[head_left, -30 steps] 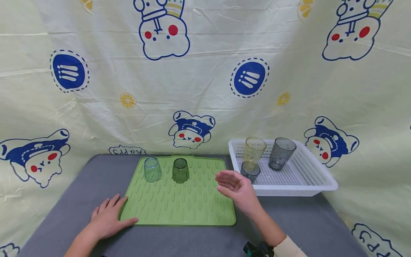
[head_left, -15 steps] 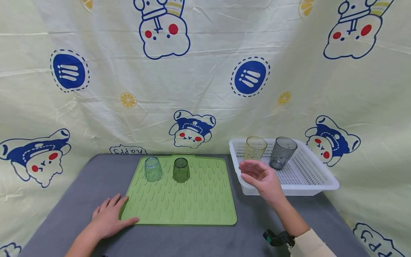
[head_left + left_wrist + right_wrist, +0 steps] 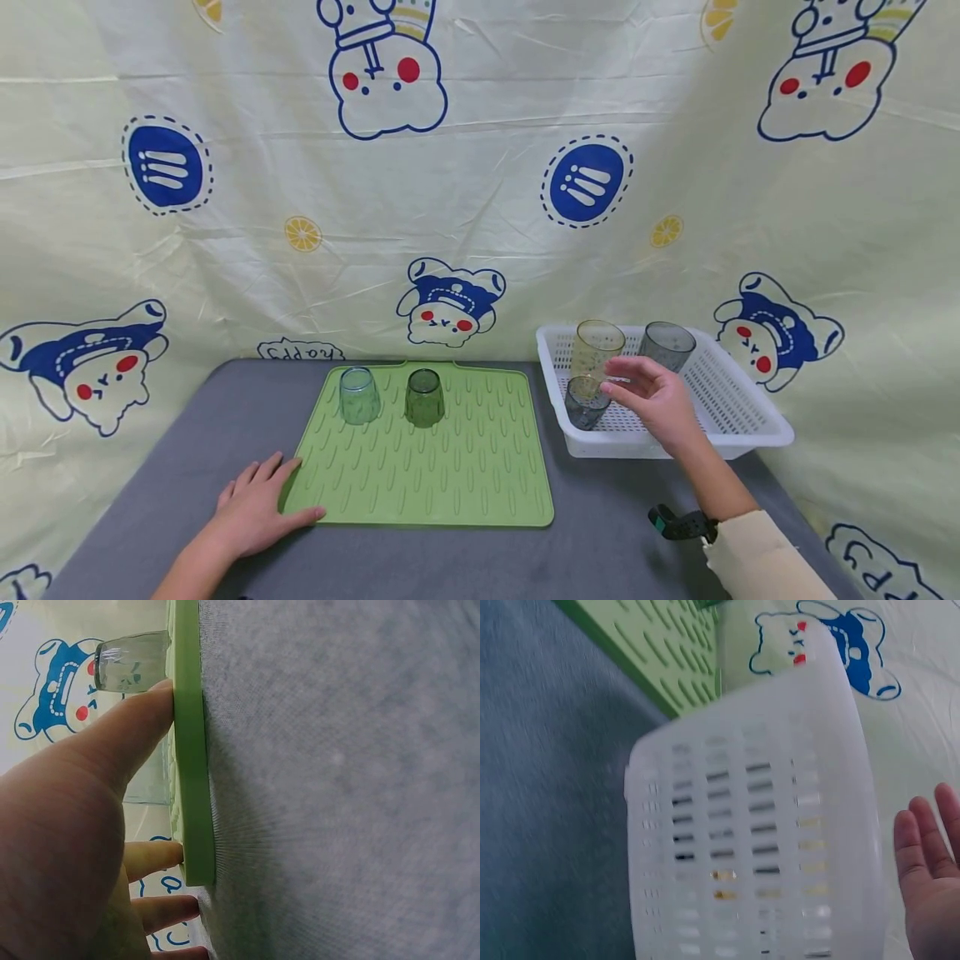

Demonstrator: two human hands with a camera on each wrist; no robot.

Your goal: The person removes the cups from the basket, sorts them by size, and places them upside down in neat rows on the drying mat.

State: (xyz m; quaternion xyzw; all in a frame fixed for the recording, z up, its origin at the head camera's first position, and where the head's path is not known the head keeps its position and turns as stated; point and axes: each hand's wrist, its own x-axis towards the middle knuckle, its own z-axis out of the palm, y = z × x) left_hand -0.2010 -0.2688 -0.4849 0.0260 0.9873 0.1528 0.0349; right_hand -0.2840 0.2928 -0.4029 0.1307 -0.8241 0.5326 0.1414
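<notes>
My left hand (image 3: 251,510) rests on the front left corner of a green drying mat (image 3: 480,467), its fingers spread and the thumb on the front edge. A bluish glass (image 3: 359,398) and a dark green glass (image 3: 424,400) stand on the mat toward the back. Above the white basket (image 3: 750,439) is my right hand (image 3: 660,407), its fingers loosely extended and holding nothing. Its thumb tip appears beside the rim of a small grey glass (image 3: 583,408); contact is unclear. Behind the fingers, a tall grey glass (image 3: 670,343) is partly covered. A yellowish glass (image 3: 596,343) stands farther back.
The basket has raised, slotted walls (image 3: 735,825) and sits right of the mat on a grey cloth-covered table (image 3: 450,567). A patterned curtain (image 3: 480,183) hangs just behind the table.
My right hand has moved right from the mat's right edge to over the basket, passing across the small grey glass. My left hand and the glasses have stayed in place.
</notes>
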